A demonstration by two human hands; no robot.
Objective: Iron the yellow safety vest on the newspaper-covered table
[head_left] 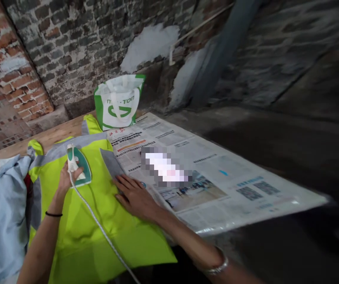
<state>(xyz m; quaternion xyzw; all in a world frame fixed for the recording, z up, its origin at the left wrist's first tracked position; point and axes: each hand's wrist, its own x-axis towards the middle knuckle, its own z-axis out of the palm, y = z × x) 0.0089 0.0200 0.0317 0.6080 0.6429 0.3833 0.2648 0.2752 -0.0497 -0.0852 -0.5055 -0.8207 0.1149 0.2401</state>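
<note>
left hand (69,177) clenched on the iron (79,165) at centre-left — right hand (135,195), fingers spread flat, pins the yellow vest (98,221) taut.

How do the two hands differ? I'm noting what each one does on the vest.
The left hand is closed around the iron; the right hand lies flat and open on the yellow vest. The left wrist wears a thin black band, the right a silver bangle. Both are over the vest.
</note>
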